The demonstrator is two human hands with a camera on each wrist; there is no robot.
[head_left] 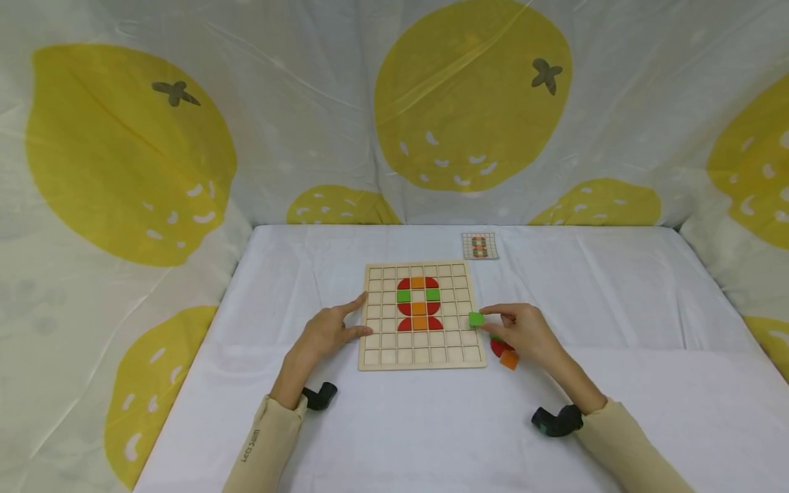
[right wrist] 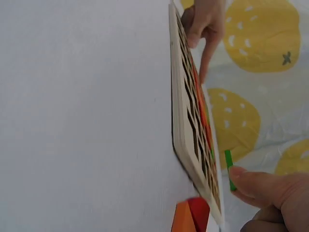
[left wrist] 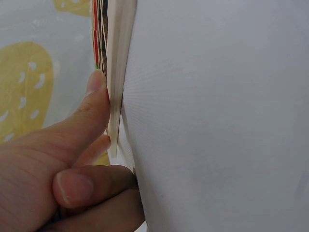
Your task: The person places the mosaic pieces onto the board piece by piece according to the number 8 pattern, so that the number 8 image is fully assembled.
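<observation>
A wooden grid board (head_left: 376, 357) lies on the table, bearing red, orange and green pieces in its middle columns. Along its left edge rests my left hand (head_left: 327, 332), thumb and index finger spread apart and touching the frame. In the left wrist view the thumb (left wrist: 89, 108) lies straight against the board's side, other fingers bent below it. My right hand (head_left: 524, 330) pinches a green square tile (head_left: 476, 320) between thumb and index finger, over the board's right edge. The right wrist view shows this tile (right wrist: 229, 162) edge-on, raised above the board.
Beside the board's right edge lie loose pieces: a red one (head_left: 499, 348), an orange square (head_left: 509, 359) and a bit of green partly under the right hand. A small pattern card (head_left: 487, 253) lies behind the board. Lemon-print cloth (head_left: 308, 137) hangs around the white table.
</observation>
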